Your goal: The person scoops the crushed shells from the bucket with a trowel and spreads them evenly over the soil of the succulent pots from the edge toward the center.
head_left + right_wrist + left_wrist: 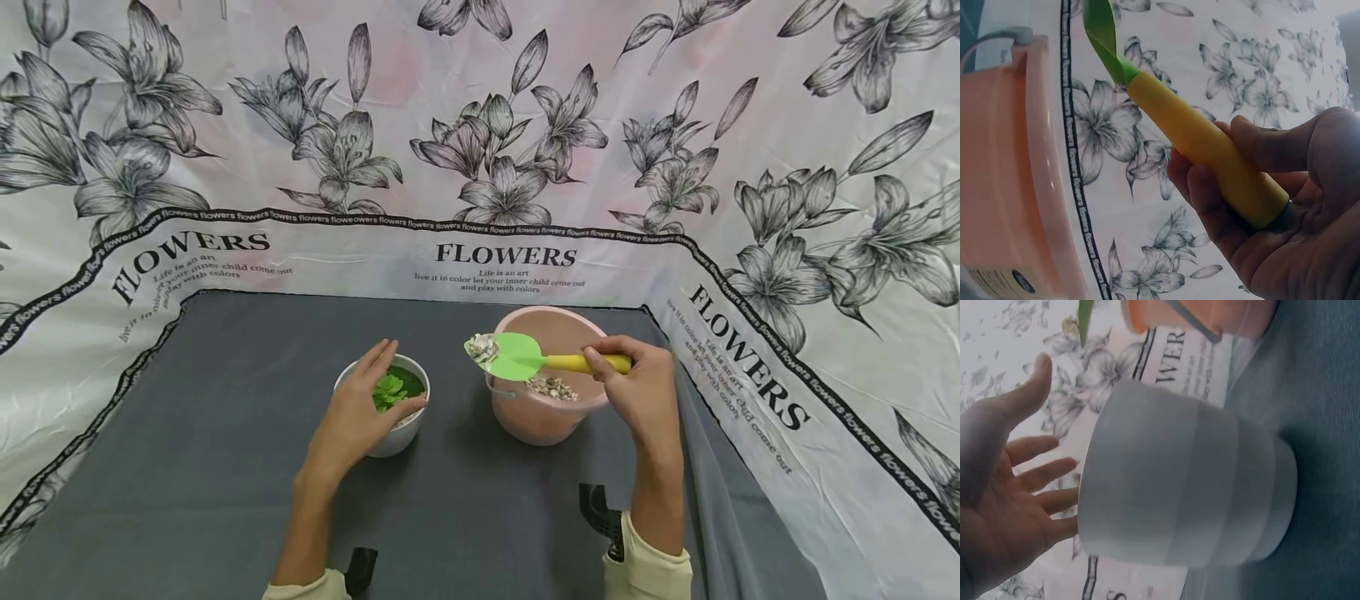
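A small toy-like trowel (517,358) with a green blade and yellow handle is gripped in my right hand (641,387), above the pink bucket (534,427). Pale stone pieces (482,347) lie at the blade's tip. My left hand (356,421) is spread over the rim of a white pot (397,440) holding a leafy green plant (387,390). In the left wrist view its fingers are stretched out beside the upper part of the pot (1172,481). Whether they touch the rim, I cannot tell. The right wrist view shows fingers and thumb curled round the yellow handle (1204,150).
More small stones (553,387) lie inside the bucket, which has a grey handle (1191,319). A dark grey cloth (225,433) covers the table. Behind and at the sides hangs a white flower-printed curtain (510,250).
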`<state>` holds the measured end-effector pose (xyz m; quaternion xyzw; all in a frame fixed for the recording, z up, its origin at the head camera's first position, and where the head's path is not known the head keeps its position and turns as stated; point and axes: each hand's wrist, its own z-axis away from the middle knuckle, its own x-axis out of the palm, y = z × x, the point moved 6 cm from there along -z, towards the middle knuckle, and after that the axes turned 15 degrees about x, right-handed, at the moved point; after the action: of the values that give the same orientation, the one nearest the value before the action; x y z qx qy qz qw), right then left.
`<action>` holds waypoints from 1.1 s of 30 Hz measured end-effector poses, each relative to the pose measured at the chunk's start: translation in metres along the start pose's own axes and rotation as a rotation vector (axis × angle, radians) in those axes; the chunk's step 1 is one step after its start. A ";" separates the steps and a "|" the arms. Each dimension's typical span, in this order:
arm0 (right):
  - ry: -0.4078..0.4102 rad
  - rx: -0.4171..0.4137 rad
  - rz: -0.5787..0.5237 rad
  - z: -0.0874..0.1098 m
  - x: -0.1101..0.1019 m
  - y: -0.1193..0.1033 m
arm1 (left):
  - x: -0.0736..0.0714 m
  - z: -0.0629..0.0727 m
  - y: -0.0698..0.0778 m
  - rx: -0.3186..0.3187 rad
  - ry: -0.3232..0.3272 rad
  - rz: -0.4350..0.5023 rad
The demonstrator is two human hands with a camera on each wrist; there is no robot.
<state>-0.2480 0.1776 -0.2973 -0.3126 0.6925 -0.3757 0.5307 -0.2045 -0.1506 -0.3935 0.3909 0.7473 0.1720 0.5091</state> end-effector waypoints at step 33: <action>-0.236 -0.156 0.010 0.028 0.103 -0.026 | -0.016 0.024 -0.052 -0.132 -0.112 0.042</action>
<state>-0.2449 0.0732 -0.3303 -0.3914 0.6540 -0.2785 0.5844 -0.2017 -0.1994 -0.4274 0.3809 0.6964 0.2095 0.5711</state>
